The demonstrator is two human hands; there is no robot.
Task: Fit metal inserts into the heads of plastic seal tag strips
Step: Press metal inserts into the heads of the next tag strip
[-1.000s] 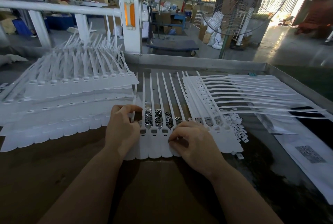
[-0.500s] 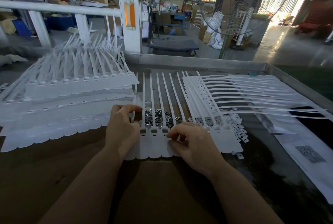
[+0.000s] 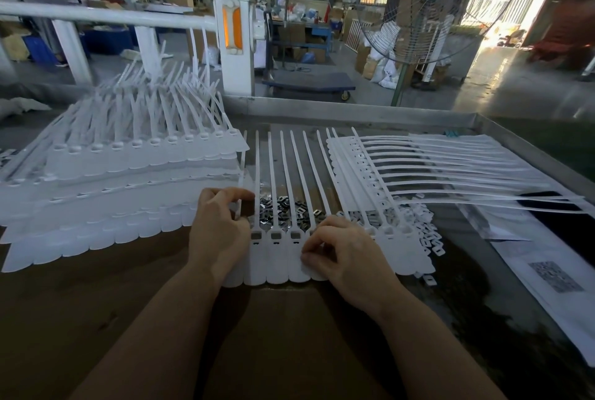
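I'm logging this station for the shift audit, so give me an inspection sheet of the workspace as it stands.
Surface: brown cardboard sheet at the front of a metal-rimmed table.
Job's things: strip set under both hands, three heads showing inserts; metal inserts piled behind it.
Clutter: tall strip stack at left, fanned strips at right, white caps, printed bags.
Grippers: left hand pinches a strip; right hand has curled fingers on a head, contents hidden.
Cables: nothing seen on the table.
Surroundings: standing fan, white post, flat trolley.
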